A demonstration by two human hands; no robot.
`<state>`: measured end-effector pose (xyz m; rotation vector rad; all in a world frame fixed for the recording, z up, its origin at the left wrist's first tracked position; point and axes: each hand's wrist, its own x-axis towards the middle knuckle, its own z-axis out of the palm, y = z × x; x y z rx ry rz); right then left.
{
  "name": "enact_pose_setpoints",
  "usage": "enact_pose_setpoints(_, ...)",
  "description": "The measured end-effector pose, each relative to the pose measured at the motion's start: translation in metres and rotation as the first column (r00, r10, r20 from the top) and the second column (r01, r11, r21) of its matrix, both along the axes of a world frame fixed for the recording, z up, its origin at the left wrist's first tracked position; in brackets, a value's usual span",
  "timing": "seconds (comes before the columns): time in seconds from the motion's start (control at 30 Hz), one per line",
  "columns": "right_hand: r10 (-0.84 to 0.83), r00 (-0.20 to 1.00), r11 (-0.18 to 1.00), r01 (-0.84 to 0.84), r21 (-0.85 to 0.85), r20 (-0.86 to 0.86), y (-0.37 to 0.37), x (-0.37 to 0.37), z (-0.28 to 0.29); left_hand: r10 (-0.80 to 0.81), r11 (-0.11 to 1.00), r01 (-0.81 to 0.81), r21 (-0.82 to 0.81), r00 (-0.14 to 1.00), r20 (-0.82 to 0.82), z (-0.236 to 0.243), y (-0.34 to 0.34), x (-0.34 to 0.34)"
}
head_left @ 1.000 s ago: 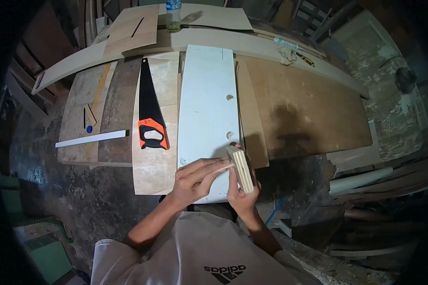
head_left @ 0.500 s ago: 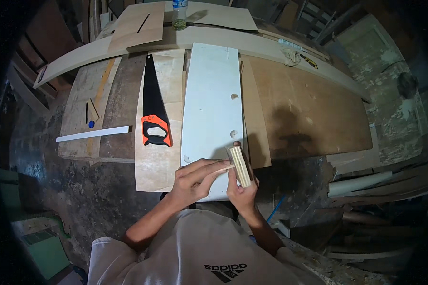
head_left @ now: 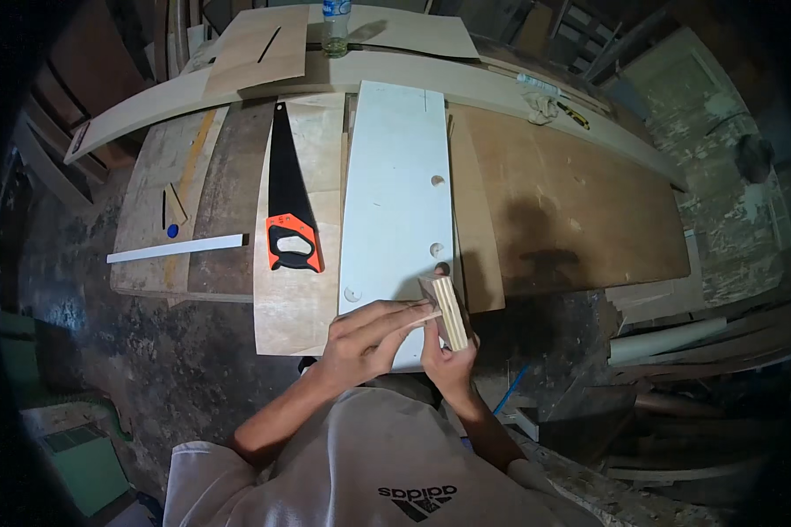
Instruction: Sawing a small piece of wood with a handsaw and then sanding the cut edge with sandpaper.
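My right hand is closed round a small plywood block held on edge, its pale layered side facing up. Between the fingers of my left hand is a thin, flat tan piece, pressed to the left face of the block; its material is too small to tell. Both hands are above the near end of a long white board, which has several round recesses along its edges. A handsaw with an orange and black handle lies left of the board.
A white strip, a blue cap and small sticks lie on the left of the bench. Along the back runs a long curved-looking board with a plastic bottle, a rag and a yellow-black cutter.
My left fingers have slid slightly right along the block's face, with the thin piece now less visible. The whole view has shifted a little; the block is still in my right hand.
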<state>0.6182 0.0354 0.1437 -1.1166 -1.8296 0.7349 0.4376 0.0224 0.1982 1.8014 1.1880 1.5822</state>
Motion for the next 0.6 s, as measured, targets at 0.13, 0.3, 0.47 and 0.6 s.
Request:
enact_pose_setpoints(0.13, -0.175, 0.984, 0.94, 0.174, 0.294, -0.023, 0.003, -0.024, 0.046, 0.003, 0.999, -0.003, -0.044, 1.0, -0.002, -0.004, 0.003, -0.001)
enact_pose_setpoints(0.3, -0.088, 0.994, 0.996, 0.086, -0.02, -0.07, 0.005, -0.013, 0.023, -0.007, 1.0, 0.007, -0.03, 1.0, 0.006, -0.002, 0.002, -0.002)
enact_pose_setpoints(0.47, -0.06, 0.998, 0.989, 0.063, 0.135, -0.02, 0.004, -0.01, 0.019, -0.023, 0.997, 0.023, -0.074, 1.0, -0.001, 0.003, -0.002, -0.003)
enact_pose_setpoints(0.6, -0.092, 0.995, 0.985, 0.097, 0.146, -0.04, 0.0, -0.028, 0.046, 0.004, 0.999, -0.004, -0.046, 1.0, 0.008, -0.006, -0.004, -0.004)
